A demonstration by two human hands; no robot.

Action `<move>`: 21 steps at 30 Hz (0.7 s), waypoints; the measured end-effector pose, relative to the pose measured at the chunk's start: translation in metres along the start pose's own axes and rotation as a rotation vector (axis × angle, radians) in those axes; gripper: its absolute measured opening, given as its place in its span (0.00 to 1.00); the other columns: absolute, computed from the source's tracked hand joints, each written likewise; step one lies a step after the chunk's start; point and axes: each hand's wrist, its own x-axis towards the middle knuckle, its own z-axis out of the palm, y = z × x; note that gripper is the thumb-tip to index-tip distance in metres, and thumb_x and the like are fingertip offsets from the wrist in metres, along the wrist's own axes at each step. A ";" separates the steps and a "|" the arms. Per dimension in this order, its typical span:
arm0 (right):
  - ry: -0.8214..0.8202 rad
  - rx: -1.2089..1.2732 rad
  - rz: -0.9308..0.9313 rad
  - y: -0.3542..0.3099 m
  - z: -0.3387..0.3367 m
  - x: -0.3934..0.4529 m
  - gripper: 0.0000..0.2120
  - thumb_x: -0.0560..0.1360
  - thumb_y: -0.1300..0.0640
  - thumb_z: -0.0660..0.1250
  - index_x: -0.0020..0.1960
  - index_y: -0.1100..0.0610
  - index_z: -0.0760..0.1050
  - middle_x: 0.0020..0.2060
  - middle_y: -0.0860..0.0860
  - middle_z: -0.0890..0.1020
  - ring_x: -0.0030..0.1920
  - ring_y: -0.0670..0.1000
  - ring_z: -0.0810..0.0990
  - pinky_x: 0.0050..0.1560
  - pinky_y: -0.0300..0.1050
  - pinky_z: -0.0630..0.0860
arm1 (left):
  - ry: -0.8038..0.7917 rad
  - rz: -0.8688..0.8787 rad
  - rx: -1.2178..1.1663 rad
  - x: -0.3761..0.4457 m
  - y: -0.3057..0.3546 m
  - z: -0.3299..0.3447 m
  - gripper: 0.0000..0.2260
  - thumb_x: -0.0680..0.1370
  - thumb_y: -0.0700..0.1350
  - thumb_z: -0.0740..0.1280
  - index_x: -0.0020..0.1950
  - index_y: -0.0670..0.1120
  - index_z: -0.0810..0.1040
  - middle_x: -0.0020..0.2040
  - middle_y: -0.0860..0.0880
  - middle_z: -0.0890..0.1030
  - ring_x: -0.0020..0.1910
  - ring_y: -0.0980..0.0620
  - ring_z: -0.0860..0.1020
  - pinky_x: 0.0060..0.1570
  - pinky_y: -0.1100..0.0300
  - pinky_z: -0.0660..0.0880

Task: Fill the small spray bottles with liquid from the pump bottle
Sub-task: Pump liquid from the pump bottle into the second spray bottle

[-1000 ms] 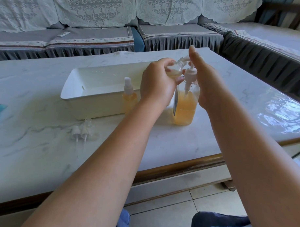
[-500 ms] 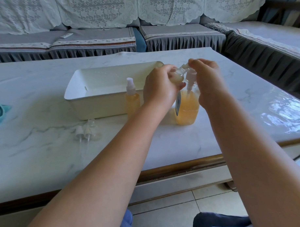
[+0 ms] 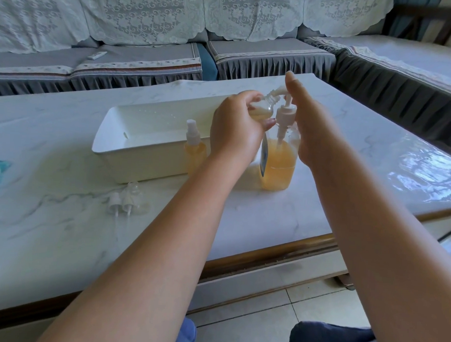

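Head view: on the marble table [image 3: 320,199], toward its right half and nearer the front edge than the far one, stands the pump bottle [image 3: 279,162], upright and roughly half full of orange liquid. The left hand [image 3: 236,132] has its fingers curled round a small spray bottle [image 3: 263,109], uncapped and tilted so its open neck meets the pump's spout [image 3: 278,90]; a little pale liquid sits inside it. The right hand [image 3: 310,127] is raised beside the pump head with straight fingers held together, resting at the top of the pump; whether they press it down I cannot tell. Just left of the left wrist a capped spray bottle [image 3: 194,152], filled with orange liquid, stands upright against the front wall of a white tray [image 3: 133,152]. Loose spray caps [image 3: 126,202] lie near the front of the table, left of the forearms.
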 end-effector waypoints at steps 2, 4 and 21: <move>0.023 0.012 -0.006 -0.001 0.000 -0.001 0.21 0.69 0.36 0.67 0.49 0.52 0.79 0.41 0.52 0.78 0.40 0.50 0.77 0.43 0.45 0.71 | -0.002 -0.001 -0.004 0.000 -0.001 0.000 0.23 0.68 0.45 0.77 0.63 0.49 0.79 0.55 0.52 0.82 0.54 0.53 0.79 0.57 0.58 0.74; 0.035 0.011 -0.008 -0.002 -0.001 -0.001 0.16 0.74 0.41 0.67 0.51 0.53 0.78 0.43 0.52 0.77 0.40 0.49 0.77 0.42 0.43 0.72 | -0.005 -0.005 -0.015 0.000 -0.001 0.000 0.23 0.68 0.45 0.77 0.63 0.49 0.79 0.55 0.52 0.82 0.54 0.53 0.79 0.57 0.56 0.75; 0.004 -0.021 0.032 0.002 -0.001 0.003 0.25 0.60 0.31 0.67 0.46 0.50 0.78 0.43 0.52 0.79 0.45 0.52 0.77 0.51 0.49 0.70 | -0.011 0.005 -0.001 0.000 0.000 -0.001 0.23 0.69 0.45 0.77 0.63 0.50 0.78 0.56 0.52 0.82 0.54 0.54 0.78 0.53 0.63 0.72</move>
